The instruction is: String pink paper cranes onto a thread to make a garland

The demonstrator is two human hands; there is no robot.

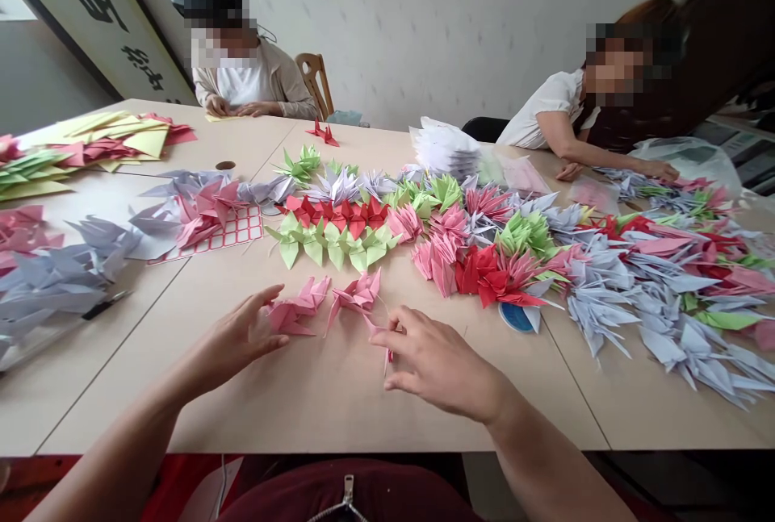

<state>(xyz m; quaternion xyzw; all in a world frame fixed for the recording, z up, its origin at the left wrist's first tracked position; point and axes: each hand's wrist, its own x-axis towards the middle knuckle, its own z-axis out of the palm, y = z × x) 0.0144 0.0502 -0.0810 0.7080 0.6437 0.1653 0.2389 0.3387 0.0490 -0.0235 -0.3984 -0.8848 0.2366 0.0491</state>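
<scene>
My left hand (242, 336) is open, thumb and fingers apart, beside a pink folded paper crane (296, 308) on the table. A second pink paper crane (357, 296) stands just to its right. My right hand (433, 365) has its fingers curled near that crane's right side. Between its fingers and thumb shows a small red and pink thing (389, 356), mostly hidden, whose kind I cannot make out. A fine thread seems to run near the right fingertips. Beyond lie a row of light green cranes (339, 244) and a row of red cranes (336, 214).
Heaped paper cranes (605, 264) in several colours cover the right side. Lilac cranes (54, 280) and folded paper (115, 139) lie left, near a black pen (104, 306). A blue round lid (517, 317) sits under cranes. Two people (254, 74) work across the table (242, 417).
</scene>
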